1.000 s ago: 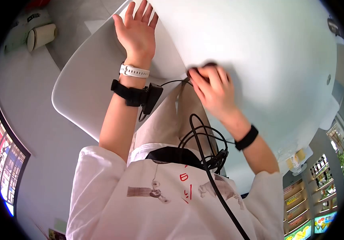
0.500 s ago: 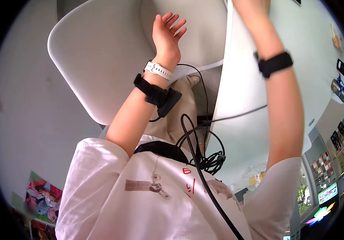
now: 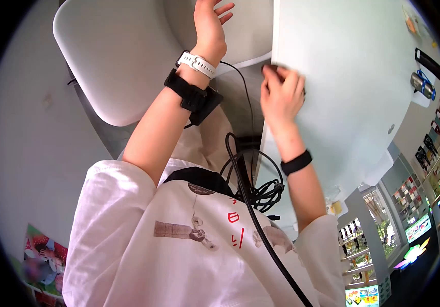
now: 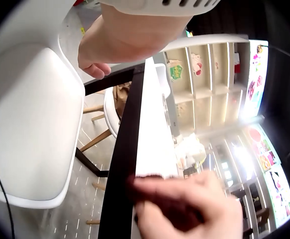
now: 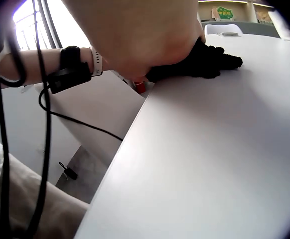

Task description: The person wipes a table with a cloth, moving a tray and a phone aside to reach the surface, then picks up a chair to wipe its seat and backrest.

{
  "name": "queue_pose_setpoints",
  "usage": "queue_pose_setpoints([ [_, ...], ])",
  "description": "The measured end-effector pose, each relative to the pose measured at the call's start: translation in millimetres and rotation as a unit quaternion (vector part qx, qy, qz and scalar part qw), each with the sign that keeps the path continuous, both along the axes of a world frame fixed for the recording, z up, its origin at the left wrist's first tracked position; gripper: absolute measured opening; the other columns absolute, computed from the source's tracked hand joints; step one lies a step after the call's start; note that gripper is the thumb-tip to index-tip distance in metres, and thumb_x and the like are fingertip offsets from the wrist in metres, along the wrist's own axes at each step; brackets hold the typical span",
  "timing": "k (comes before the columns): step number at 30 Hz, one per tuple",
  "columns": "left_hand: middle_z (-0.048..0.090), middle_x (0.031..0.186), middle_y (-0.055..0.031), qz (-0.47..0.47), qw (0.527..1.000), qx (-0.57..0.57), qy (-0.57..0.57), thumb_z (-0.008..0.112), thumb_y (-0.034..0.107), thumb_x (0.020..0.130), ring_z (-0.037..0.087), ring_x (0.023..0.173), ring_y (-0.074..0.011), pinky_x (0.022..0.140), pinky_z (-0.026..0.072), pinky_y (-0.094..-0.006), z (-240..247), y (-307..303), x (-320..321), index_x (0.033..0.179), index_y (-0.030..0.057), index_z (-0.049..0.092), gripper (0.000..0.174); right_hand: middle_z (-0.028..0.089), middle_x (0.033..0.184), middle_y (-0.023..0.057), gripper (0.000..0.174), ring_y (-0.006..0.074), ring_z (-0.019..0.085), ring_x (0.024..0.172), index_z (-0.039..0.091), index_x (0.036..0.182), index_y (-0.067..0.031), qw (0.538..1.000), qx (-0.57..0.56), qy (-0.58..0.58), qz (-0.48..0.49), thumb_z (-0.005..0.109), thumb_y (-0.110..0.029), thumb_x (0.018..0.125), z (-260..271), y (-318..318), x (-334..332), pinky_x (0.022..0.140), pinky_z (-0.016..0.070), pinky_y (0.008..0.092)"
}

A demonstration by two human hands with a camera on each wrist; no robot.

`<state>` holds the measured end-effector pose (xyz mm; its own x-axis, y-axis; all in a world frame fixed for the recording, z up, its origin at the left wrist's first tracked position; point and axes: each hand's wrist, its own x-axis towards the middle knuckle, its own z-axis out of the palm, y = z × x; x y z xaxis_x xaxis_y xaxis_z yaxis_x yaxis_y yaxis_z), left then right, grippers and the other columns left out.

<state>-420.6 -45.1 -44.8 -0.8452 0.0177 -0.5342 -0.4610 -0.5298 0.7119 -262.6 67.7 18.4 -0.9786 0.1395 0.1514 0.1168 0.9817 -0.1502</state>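
My right hand [image 3: 284, 100] is at the near edge of a white table [image 3: 348, 97], fingers bent around a black, bumpy-textured cloth [image 5: 205, 64]. In the right wrist view the cloth lies against the tabletop beside its edge, and the back of the hand hides part of it. Most of the cloth is covered by the fingers in the head view. My left hand [image 3: 210, 28] is held over a white chair [image 3: 112, 61], fingers loosely extended with nothing in them. A white watch [image 3: 197, 64] circles the left wrist.
A coiled black cable [image 3: 266, 197] hangs between my body and the table, and a thinner cable runs to the left wrist. At the table's far right stand a metal bottle [image 3: 422, 86] with a blue cord and a long black object [image 3: 433, 67].
The right hand swept far forward along the table, out at the top of the view, then came back to the near edge with the cloth. The head view has shifted; the left hand stays raised.
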Motion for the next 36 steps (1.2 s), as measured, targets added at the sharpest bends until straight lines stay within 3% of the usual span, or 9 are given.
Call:
queue_pose_setpoints([
  [14,0.048,0.130,-0.0108,-0.204,0.968,-0.138,0.040,0.038,0.044,0.094,0.044,0.121,-0.0229,0.098,0.0363,-0.0349,9,13,96,0.127,-0.0018,0.043,0.057,0.057,0.084,0.0003,0.025,0.0187,0.054,0.069,0.063,0.081,-0.0149,0.988,-0.030,0.029,-0.146,0.082,-0.022,0.066,-14,-109,306,0.061,0.0444,0.0307],
  [18,0.052,0.114,-0.0123,-0.223,0.931,-0.235,0.169,0.034,0.041,0.098,0.048,0.105,-0.0214,0.093,0.0373,-0.0325,-9,8,129,0.119,-0.0028,0.047,0.050,0.060,0.093,0.0053,0.022,0.0234,0.057,0.079,0.063,0.085,-0.0100,0.957,-0.190,-0.029,-0.219,0.078,-0.014,0.069,25,-114,341,0.069,0.0479,0.0335],
  [21,0.051,0.112,-0.0123,-0.229,0.929,-0.264,0.122,0.031,0.044,0.099,0.045,0.103,-0.0207,0.094,0.0356,-0.0331,16,6,137,0.123,-0.0025,0.043,0.054,0.060,0.105,0.0123,0.032,0.0294,0.057,0.097,0.065,0.100,-0.0030,0.920,-0.238,0.076,-0.303,0.066,0.006,0.069,56,-63,351,0.084,0.0474,0.0361],
  [23,0.049,0.114,-0.0110,-0.220,0.932,-0.264,0.115,0.032,0.044,0.099,0.044,0.102,-0.0218,0.093,0.0355,-0.0345,15,13,143,0.127,0.0006,0.039,0.053,0.059,0.108,0.0143,0.023,0.0277,0.056,0.100,0.064,0.102,-0.0017,0.888,-0.190,0.188,-0.374,0.065,0.000,0.080,53,5,364,0.085,0.0465,0.0361],
  [28,0.043,0.128,-0.0120,-0.172,0.935,-0.281,0.128,0.030,0.043,0.099,0.040,0.114,-0.0228,0.098,0.0322,-0.0344,29,29,159,0.130,0.0018,0.037,0.053,0.056,0.115,0.0145,0.025,0.0284,0.055,0.105,0.064,0.108,-0.0055,0.845,-0.090,0.098,-0.517,0.058,-0.021,0.089,-11,182,376,0.091,0.0436,0.0375],
  [30,0.042,0.131,-0.0123,-0.173,0.944,-0.250,0.130,0.030,0.043,0.099,0.039,0.116,-0.0230,0.100,0.0313,-0.0346,27,27,156,0.132,0.0023,0.037,0.053,0.058,0.115,0.0148,0.026,0.0297,0.056,0.105,0.062,0.109,-0.0032,0.866,-0.059,0.126,-0.479,0.057,-0.018,0.089,-22,177,351,0.092,0.0435,0.0380],
  [32,0.039,0.136,-0.0118,-0.171,0.936,-0.281,0.124,0.030,0.044,0.099,0.038,0.122,-0.0244,0.102,0.0300,-0.0348,24,23,152,0.135,0.0018,0.035,0.056,0.058,0.115,0.0148,0.027,0.0313,0.056,0.104,0.060,0.111,-0.0005,0.841,-0.233,0.305,-0.382,0.054,-0.016,0.090,-52,104,311,0.092,0.0431,0.0388],
  [33,0.038,0.138,-0.0119,-0.172,0.934,-0.291,0.119,0.030,0.045,0.098,0.038,0.123,-0.0247,0.103,0.0296,-0.0348,26,24,154,0.135,0.0015,0.034,0.057,0.058,0.116,0.0148,0.028,0.0308,0.055,0.107,0.058,0.113,0.0013,0.926,-0.076,0.206,-0.308,0.053,-0.014,0.090,-4,53,284,0.093,0.0420,0.0391],
  [36,0.034,0.142,-0.0126,-0.177,0.932,-0.298,0.103,0.030,0.045,0.098,0.035,0.127,-0.0257,0.105,0.0285,-0.0350,26,25,154,0.137,0.0009,0.033,0.059,0.053,0.128,0.0085,0.031,0.0259,0.046,0.122,0.062,0.114,-0.0134,0.968,-0.175,0.018,-0.180,0.056,-0.012,0.084,7,-67,272,0.099,0.0324,0.0479],
])
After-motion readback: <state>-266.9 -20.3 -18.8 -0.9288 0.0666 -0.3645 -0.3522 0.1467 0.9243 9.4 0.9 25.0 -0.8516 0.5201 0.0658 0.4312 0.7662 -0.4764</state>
